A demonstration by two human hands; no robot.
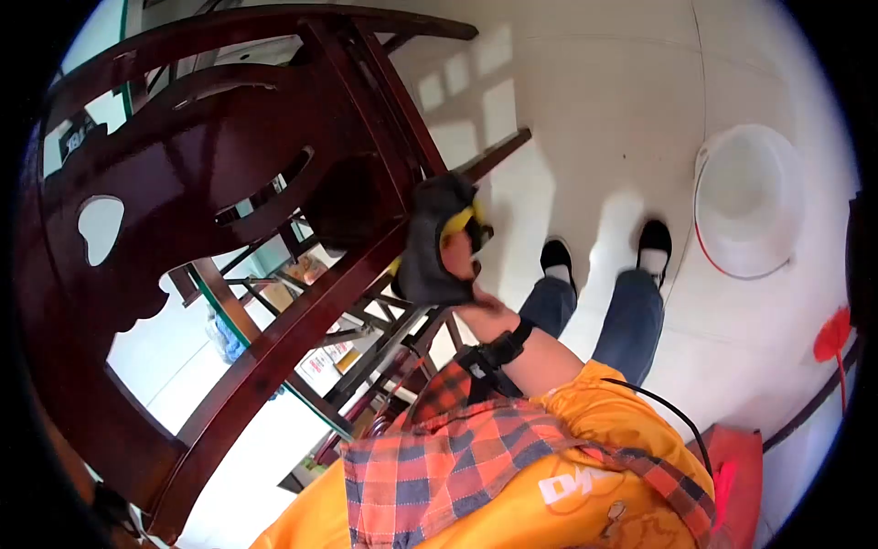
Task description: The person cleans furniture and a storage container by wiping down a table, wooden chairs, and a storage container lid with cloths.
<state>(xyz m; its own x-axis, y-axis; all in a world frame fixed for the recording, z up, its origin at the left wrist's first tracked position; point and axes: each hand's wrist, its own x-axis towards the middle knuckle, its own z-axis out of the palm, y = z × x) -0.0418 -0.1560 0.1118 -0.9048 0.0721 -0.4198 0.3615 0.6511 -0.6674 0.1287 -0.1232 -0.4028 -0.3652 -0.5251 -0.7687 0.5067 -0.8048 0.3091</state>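
A dark red-brown wooden chair (210, 174) with a carved, glossy back fills the left of the head view. My right hand (457, 258), with a black strap around the wrist, is at the chair's frame beside the seat. Around and under its fingers is a bunched black cloth (428, 252) with yellow parts, touching the wood. The cloth covers much of the hand, so most fingers are hidden. My left hand cannot be made out; the lower left corner is too dark.
A translucent white bucket (745, 206) stands on the pale floor to the right, near a red round-headed thing (832, 336). A glass-edged table (219, 306) and chair legs show behind the chair. My feet, in black shoes (653, 236), are on the tiles.
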